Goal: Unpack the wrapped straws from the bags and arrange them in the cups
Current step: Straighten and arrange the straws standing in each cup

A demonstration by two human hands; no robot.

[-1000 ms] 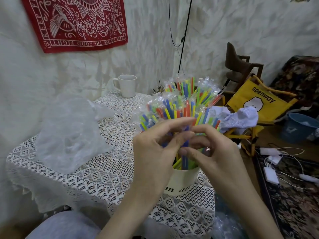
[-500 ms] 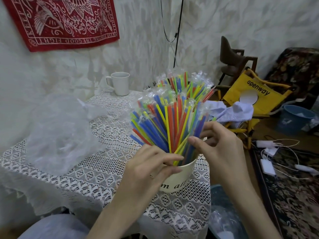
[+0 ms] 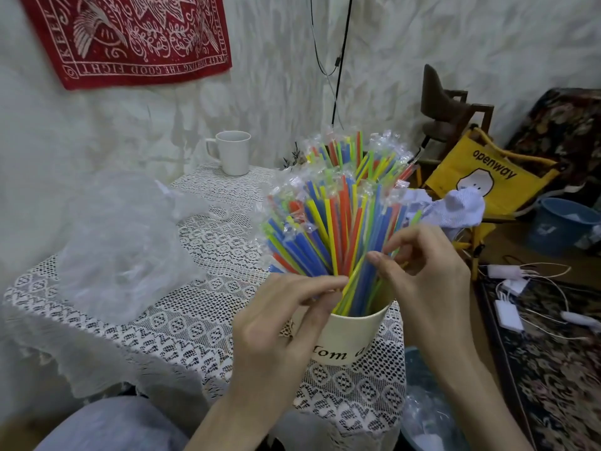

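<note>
Risen off the cup point(image 3: 349, 343), left hand point(image 3: 279, 333) joins right hand point(image 3: 422, 275) pinching half-hidden straws point(image 3: 331, 222).

The cream cup point(image 3: 349, 340) bore black script, "tom" legible, the rest hidden. The yellow chair back point(image 3: 487, 177) read "openway". The red wall cloth point(image 3: 130, 37) showed inverted "THE GOOD FIGHT".

The room is lit softly and evenly, a little dim, with no hard shadows. The white wall point(image 3: 422, 43) shows mottled grey patches. Wide-angle distortion bends the edges, and the red cloth point(image 3: 130, 37) leans. Fine detail is slightly soft throughout; the clear bag point(image 3: 120, 242) looks hazy.
</note>
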